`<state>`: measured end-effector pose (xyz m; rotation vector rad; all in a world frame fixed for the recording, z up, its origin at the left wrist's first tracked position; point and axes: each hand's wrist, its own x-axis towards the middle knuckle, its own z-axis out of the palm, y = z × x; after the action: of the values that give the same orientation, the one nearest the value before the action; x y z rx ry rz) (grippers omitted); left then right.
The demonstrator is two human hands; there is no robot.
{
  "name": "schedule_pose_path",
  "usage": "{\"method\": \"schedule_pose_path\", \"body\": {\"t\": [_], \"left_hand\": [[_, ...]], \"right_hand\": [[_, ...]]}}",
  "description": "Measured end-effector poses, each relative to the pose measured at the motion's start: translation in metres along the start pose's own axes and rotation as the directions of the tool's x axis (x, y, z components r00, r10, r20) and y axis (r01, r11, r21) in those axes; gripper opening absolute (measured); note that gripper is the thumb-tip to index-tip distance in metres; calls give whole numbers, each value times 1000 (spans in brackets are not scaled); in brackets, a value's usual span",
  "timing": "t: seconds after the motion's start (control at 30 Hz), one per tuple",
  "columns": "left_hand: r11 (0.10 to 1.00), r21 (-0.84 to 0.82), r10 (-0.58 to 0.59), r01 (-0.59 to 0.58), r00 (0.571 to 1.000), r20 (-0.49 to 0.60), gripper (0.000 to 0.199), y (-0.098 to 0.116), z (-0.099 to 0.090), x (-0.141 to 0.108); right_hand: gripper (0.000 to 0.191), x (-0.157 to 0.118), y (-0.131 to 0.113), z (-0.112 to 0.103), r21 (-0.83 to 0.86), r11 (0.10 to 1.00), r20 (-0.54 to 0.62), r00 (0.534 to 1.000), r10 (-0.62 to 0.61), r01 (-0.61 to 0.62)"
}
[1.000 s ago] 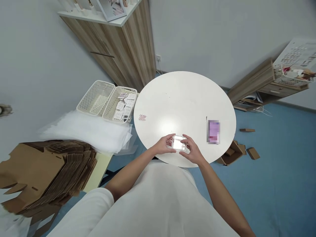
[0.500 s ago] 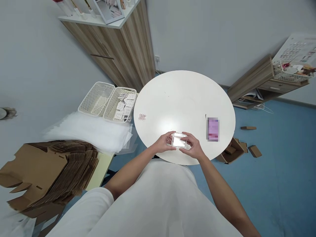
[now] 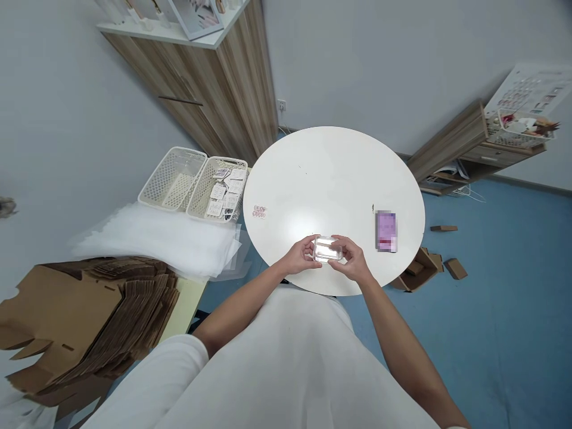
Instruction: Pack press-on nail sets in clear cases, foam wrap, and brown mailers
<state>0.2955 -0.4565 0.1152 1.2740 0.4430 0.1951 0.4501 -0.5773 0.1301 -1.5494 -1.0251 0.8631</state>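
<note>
"As you look down past the white shirt (image 3: 290, 357), what is between the two hands?"

"A small, clear case (image 3: 328, 250), near the edge of the tabletop (image 3: 330, 167) closest to the person. The left hand (image 3: 300, 255) grips one end of it, thumb along the near side and fingers around the far side. The right hand (image 3: 351, 259) holds the other end in the same way, with a finger reaching over the top."

"So neither hand is free?"

"Neither. Both are narrowed onto the case, facing each other. Whether it touches the tabletop or is held just above it, I can't quite tell from overhead."

"What else is on that white oval?"

"Toward the left edge lies a little cluster of pink pieces (image 3: 259, 211). On the right, well apart from it, is a purple rectangle (image 3: 386, 231), pixelated, with a small dark speck (image 3: 373, 208) just beside its upper left corner."

"And off to the left?"

"Two mesh baskets stand side by side. The nearer basket (image 3: 204, 189) holds white cards (image 3: 218, 191); the farther basket (image 3: 163, 179) is to its left. Below them are white sheets (image 3: 152, 235), then a pile of flattened cardboard (image 3: 67, 310)."

"Anything on the right?"

"An open brown carton (image 3: 409, 283) sits by the tabletop, near a small brown box (image 3: 456, 269) on the blue floor (image 3: 491, 333)."
</note>
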Motion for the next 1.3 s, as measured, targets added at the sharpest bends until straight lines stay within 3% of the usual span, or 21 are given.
{"method": "schedule_pose_path", "body": {"t": [0.17,0.43,0.6,0.7,0.9,1.3], "left_hand": [[997,71,-19,14,998,67,83,-9,-13,2],[991,116,-74,61,991,115,81,-36,-26,-14],[989,116,-104,94,991,83,83,-54,-32,-25],[982,133,-141,133,989,52,84,-62,-34,-34],[949,247,-194,198,980,-42,82,-70,-30,-34],[791,551,-151,267,957,-247,61,-78,-7,7]], "right_hand": [[37,5,4,6,103,979,-91,979,184,-175],[42,-2,13,34,224,905,-318,850,419,-362],[47,-17,19,59,310,858,-284,821,495,-410],[50,-35,28,76,265,852,-297,803,517,-451],[51,-57,50,87,-2,875,-359,817,451,-483],[41,-24,85,57,-127,858,-275,849,452,-498]]}}
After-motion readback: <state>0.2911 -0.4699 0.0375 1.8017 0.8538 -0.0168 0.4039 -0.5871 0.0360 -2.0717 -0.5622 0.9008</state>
